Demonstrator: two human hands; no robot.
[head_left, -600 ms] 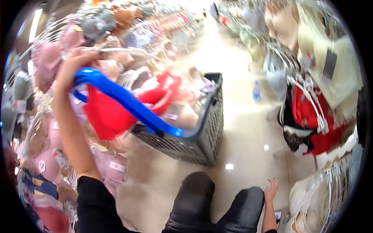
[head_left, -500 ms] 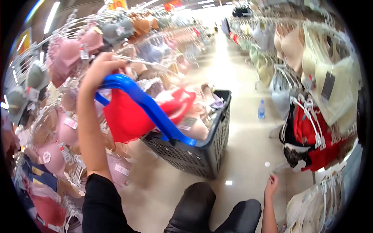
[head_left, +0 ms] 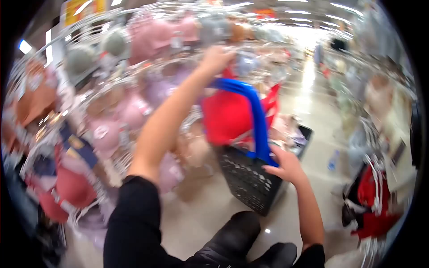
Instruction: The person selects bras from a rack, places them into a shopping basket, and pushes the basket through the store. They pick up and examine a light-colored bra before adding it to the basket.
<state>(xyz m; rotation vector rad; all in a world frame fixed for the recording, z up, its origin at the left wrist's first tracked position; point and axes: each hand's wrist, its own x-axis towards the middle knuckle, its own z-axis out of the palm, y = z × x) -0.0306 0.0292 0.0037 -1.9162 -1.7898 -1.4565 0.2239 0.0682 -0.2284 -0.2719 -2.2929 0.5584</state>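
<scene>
My left hand [head_left: 219, 60] is raised and closed beside the hanging rail, at the top of a red bra [head_left: 227, 118]. The red bra hangs below it, partly behind the basket's blue handle [head_left: 257, 107]; its hanger is too blurred to make out here. With thumb and fingers around the handle's lower end, my right hand [head_left: 288, 166] grips it near the rim. The black shopping basket [head_left: 246, 178] stands in front of my knees, tilted in view. Pale bras [head_left: 288, 127] are heaped inside it.
Racks of pink bras [head_left: 134, 107] crowd the left side. Red and black underwear [head_left: 373, 192] hangs on the right rack. A plastic bottle [head_left: 333, 160] stands on the aisle floor [head_left: 308, 102]. My knees [head_left: 241, 232] are below the basket.
The view has swung left. My right hand has come up from low at the right onto the blue handle. My left hand stays raised with the red bra, which now hangs more upright.
</scene>
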